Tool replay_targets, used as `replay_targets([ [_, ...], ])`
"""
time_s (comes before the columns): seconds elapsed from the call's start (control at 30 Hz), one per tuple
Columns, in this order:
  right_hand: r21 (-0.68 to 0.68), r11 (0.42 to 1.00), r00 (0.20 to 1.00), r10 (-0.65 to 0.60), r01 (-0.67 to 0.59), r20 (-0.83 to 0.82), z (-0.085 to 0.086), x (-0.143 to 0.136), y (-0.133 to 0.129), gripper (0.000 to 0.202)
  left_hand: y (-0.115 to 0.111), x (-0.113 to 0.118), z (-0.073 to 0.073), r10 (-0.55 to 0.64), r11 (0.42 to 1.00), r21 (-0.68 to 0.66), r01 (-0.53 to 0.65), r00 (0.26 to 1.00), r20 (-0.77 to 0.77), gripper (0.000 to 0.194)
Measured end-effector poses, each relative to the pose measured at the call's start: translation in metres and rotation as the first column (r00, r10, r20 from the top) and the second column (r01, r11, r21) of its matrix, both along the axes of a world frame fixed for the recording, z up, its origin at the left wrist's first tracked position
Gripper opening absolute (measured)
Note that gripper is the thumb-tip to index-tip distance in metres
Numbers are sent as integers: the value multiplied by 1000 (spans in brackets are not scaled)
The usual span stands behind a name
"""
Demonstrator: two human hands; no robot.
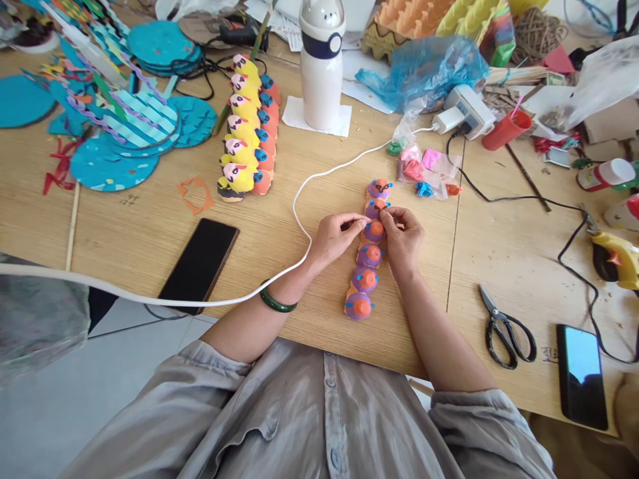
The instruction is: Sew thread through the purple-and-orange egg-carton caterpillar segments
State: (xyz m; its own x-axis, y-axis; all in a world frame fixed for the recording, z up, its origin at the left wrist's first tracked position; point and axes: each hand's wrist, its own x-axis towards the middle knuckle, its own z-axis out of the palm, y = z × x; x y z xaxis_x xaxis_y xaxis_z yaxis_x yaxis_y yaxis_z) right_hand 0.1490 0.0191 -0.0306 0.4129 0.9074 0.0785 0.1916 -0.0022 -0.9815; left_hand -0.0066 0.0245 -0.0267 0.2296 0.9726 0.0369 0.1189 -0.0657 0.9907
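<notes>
A strip of purple and orange clay figures (366,279) with small blue bits on their sides lies on the wooden table in front of me. My left hand (339,234) reaches it from the left, thumb and forefinger pinched near the second and third figures from the far end. From the right, my right hand (405,236) touches the second figure, its thumb and forefinger pressed together. Whatever either pinch holds is too small to make out. The farthest figure (380,189) has dark marks on its orange top.
A white cable (302,199) crosses over my left forearm. Phones (200,261) (582,376) lie on both sides, with scissors (504,329) at the right. Yellow figures (240,150), a white bottle (322,80) and bagged clay (413,167) stand or lie farther back.
</notes>
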Motion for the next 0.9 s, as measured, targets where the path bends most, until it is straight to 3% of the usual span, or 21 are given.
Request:
replay_targets([
  [0.33,13,1000,999,26,-26,48,-2,4,4,21,1,0,-1,0,1000,10,0,1000,-9,24],
  [0.6,-2,1000,1000,13,-13,-13,1,11,-5,16,1,0,-1,5,1000,9,-5,1000,-11,24],
  [0.77,83,996,984,25,-40,174,-1,13,-16,20,0,1,-1,3,1000,5,-3,1000,-7,23],
  [0.9,182,978,918,22,-102,396,0,12,-19,30,1,0,-2,6,1000,4,-6,1000,-6,23],
])
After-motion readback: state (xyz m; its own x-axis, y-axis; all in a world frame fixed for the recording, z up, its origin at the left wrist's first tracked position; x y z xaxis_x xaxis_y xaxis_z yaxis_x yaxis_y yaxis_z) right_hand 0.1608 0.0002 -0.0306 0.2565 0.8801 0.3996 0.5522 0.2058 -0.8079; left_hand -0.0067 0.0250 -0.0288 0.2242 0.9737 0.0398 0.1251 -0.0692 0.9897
